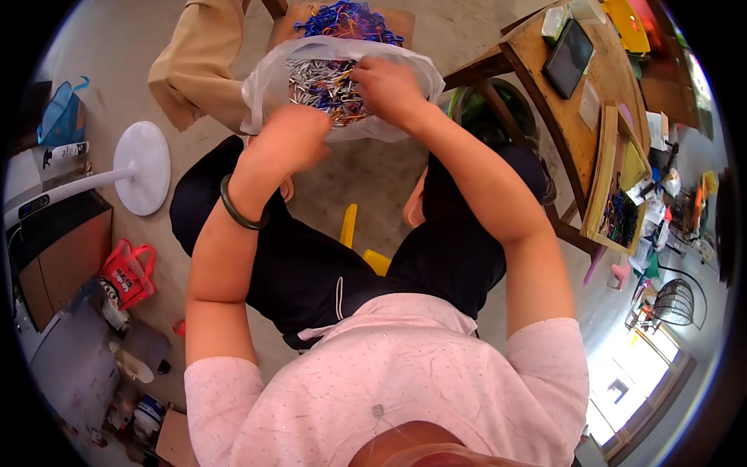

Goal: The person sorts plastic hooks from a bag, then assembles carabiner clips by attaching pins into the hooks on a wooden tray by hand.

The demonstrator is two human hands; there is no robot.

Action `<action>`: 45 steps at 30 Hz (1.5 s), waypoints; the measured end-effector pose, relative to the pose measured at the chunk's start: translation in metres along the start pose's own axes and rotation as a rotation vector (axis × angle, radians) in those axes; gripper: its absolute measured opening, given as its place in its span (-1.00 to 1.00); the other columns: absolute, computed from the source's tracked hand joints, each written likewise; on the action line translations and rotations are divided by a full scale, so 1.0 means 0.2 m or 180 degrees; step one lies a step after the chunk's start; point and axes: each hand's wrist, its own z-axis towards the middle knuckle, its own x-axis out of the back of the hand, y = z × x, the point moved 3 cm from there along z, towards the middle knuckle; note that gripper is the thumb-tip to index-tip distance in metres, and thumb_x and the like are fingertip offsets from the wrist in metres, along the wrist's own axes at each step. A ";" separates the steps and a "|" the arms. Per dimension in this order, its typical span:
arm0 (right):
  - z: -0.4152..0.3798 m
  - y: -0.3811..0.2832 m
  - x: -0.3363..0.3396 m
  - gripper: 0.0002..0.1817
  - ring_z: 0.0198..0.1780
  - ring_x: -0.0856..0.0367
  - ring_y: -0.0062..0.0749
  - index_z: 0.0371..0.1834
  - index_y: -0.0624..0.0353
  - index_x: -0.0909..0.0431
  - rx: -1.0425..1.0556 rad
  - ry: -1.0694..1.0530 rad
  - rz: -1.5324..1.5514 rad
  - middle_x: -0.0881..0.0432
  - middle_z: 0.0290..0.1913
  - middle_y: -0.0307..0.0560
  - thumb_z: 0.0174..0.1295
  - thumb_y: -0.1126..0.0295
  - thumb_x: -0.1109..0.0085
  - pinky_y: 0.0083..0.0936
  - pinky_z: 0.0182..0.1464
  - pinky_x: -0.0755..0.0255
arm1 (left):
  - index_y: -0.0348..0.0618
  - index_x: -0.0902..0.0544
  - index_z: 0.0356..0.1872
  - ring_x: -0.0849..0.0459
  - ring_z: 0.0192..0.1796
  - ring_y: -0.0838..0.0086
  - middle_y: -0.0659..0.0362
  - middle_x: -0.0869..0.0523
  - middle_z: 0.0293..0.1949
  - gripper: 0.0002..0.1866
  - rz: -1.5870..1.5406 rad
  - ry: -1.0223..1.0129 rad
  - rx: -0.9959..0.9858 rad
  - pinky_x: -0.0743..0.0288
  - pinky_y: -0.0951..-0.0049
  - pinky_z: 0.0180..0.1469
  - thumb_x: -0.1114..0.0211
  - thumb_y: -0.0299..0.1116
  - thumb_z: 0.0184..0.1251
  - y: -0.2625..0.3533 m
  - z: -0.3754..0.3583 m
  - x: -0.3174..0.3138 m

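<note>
A translucent white plastic bag (268, 66) stands open, with many small metal pieces (315, 84) in silver, blue and orange inside. Over the bag's right part, my right hand (387, 87) has its fingers drawn together at the edge of the pile; whatever they hold is too small to name. My left hand (294, 136), with a dark bangle on its wrist, is at the bag's near left rim. Motion blurs it and its fingers are hidden. Beyond the bag, a heap of blue and orange metal pieces (350, 22) lies on a wooden surface (289, 27).
A wooden table (564, 128) at the right bears a dark tablet (569, 59) and a wooden tray (597, 204). Tan cloth (204, 66) lies left of the bag. A white round lamp (143, 167) and a red bag (128, 274) are at the left.
</note>
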 end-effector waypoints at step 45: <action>-0.01 0.01 0.37 -0.78 -0.17 -0.67 -0.63 0.03 0.34 -0.67 -0.0980 0.0034 0.3612 -0.74 -0.15 -0.19 0.36 0.53 -0.22 -0.63 -0.07 -0.56 | -0.16 -0.68 0.04 -0.77 -0.31 0.52 0.15 -0.78 -0.28 -0.69 -0.2047 0.1927 0.0530 -0.58 0.48 -0.23 -0.44 -0.38 0.29 0.00 0.19 0.10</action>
